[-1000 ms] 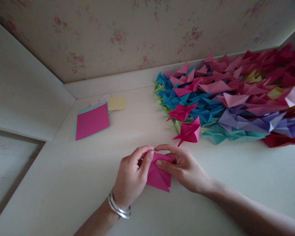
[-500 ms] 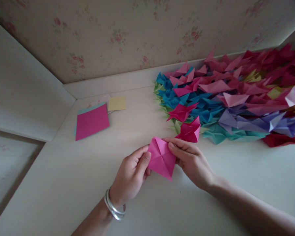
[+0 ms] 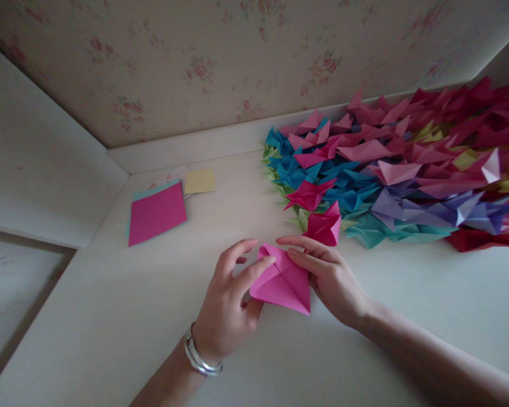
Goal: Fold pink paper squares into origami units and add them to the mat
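Observation:
Between my hands is a folded piece of pink origami paper [image 3: 285, 287], roughly square, with crease lines crossing near its upper middle. My left hand [image 3: 233, 291], with silver bangles [image 3: 201, 356] at the wrist, holds its left side. The thumb presses on top near the crossing, the index finger is lifted off, and lower fingers tuck by the left edge. At the right edge my right hand [image 3: 331, 277] pinches the paper, thumb on top and other fingers partly hidden behind. Just beyond lies a dark pink folded paper piece [image 3: 324, 225].
A large heap of folded paper pieces [image 3: 365, 150] in many colours covers the back right of the white table [image 3: 123, 316]. At the back left lie a magenta paper sheet [image 3: 158, 215] over a teal one, and a small yellow sheet [image 3: 199, 181]. Flowered wallpaper [image 3: 161, 73] stands behind.
My left thumb has slid from the paper's left edge inward over its top, and the left index finger has lifted away. The paper has turned slightly; my right hand keeps its hold.

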`<state>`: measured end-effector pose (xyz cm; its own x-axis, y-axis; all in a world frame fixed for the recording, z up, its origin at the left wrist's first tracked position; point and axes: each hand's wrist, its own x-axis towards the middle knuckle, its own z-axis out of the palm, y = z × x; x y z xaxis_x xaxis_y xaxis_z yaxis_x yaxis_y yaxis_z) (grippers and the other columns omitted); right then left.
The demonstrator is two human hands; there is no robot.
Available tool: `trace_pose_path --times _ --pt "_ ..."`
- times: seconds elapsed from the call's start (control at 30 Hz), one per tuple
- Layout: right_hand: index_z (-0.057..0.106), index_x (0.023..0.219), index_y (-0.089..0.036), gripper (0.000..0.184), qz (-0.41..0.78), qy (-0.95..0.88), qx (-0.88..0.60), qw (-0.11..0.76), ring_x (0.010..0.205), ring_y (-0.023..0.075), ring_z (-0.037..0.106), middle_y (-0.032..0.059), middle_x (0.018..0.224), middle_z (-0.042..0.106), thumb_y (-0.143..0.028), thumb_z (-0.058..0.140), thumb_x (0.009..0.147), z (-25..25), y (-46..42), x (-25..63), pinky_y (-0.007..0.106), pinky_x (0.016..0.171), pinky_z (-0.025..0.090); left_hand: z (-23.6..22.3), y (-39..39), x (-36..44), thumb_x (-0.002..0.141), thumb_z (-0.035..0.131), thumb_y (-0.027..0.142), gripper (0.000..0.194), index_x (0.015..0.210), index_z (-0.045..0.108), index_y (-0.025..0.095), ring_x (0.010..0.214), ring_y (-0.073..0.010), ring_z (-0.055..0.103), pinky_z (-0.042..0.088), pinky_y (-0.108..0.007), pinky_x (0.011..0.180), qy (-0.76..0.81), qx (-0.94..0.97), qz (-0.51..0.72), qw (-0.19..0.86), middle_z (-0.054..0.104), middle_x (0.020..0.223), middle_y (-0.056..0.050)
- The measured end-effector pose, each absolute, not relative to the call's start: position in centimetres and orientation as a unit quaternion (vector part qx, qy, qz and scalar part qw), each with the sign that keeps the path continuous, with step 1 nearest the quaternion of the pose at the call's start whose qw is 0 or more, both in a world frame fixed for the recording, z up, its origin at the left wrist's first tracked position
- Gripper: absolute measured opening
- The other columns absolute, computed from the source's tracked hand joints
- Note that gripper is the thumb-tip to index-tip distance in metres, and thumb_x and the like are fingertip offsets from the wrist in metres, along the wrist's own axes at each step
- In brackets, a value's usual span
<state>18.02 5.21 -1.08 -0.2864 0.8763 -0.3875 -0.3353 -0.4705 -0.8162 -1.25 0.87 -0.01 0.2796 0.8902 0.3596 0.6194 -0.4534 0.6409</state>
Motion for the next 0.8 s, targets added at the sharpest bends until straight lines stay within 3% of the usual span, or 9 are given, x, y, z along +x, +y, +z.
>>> trace_pose_path --times 0.07,0.17,0.23,0.33,0.4,0.57,0.8 --pt "0.075 0.097 -0.019 0.022 0.744 -0.338 -0.425 0.39 0.068 0.0134 0.059 0.0018 0.08 0.07 -0.032 0.075 0.079 -0.9 5.1 17.9 0.022 0.058 0.043 -0.2 1.0 -1.3 0.079 0.057 -0.006 0.058 0.127 0.062 0.026 0.131 -0.029 0.047 0.046 -0.046 0.106 0.447 0.808 0.343 0.168 0.053 0.141 -0.011" --pt "0.074 0.094 -0.017 0.023 0.734 -0.368 -0.432 0.373 0.07 0.0154 0.061 0.0027 0.079 0.07 -0.035 0.075 0.079 -0.6 5.0 17.9 0.024 0.06 0.044 -0.2 1.1 -1.3 0.081 0.053 -0.008 0.056 0.125 0.065 0.024 0.119 -0.0234 0.061 0.049 -0.038 0.103 0.422 0.82 0.34 0.184 0.07 0.124 -0.007" --pt "0.072 0.095 -0.016 0.03 0.74 -0.387 -0.42 0.356 0.061 0.0156 0.06 0.0024 0.069 0.067 -0.044 0.066 0.087 -0.6 5.0 18.0 0.027 0.056 0.044 0.2 1.0 -1.2 0.086 0.054 -0.002 0.041 0.116 0.069 0.021 0.099 -0.0203 0.07 0.055 -0.031 0.093 0.461 0.789 0.345 0.214 0.076 0.109 -0.007" --pt "0.066 0.076 -0.015 0.049 0.73 -0.456 -0.376 0.344 0.054 0.0148 0.056 0.0026 0.061 0.061 -0.054 0.046 0.097 -0.4 4.9 18.3 0.029 0.056 0.042 1.0 0.8 -1.0 0.091 0.061 0.017 0.013 0.09 0.074 0.018 0.067 -0.0163 0.07 0.057 -0.024 0.066 0.57 0.684 0.352 0.29 0.075 0.076 -0.004" --pt "0.059 0.066 -0.017 0.05 0.688 -0.52 -0.378 0.339 0.056 0.0132 0.051 0.0007 0.06 0.056 -0.054 0.048 0.097 -0.1 4.8 18.4 0.027 0.056 0.038 1.5 0.8 -0.8 0.091 0.064 0.027 0.015 0.082 0.071 0.017 0.056 -0.0136 0.065 0.053 -0.02 0.054 0.599 0.605 0.366 0.376 0.069 0.063 0.0" --pt "0.062 0.074 -0.017 0.034 0.657 -0.568 -0.39 0.306 0.057 0.0123 0.048 -0.0007 0.061 0.056 -0.044 0.058 0.094 0.3 4.6 18.4 0.026 0.054 0.035 2.0 1.1 -0.8 0.091 0.064 0.033 0.021 0.099 0.072 0.016 0.064 -0.0144 0.065 0.059 -0.024 0.057 0.533 0.481 0.386 0.579 0.07 0.073 -0.001" --pt "0.079 0.095 -0.018 0.018 0.798 -0.381 -0.293 0.363 0.054 0.0143 0.06 0.0025 0.068 0.068 -0.03 0.072 0.083 -0.6 4.6 18.6 0.027 0.052 0.047 1.3 1.1 -1.3 0.084 0.073 0.023 0.012 0.094 0.079 0.019 0.058 -0.0138 0.07 0.061 -0.022 0.051 0.447 0.359 0.448 0.686 0.073 0.075 -0.002"
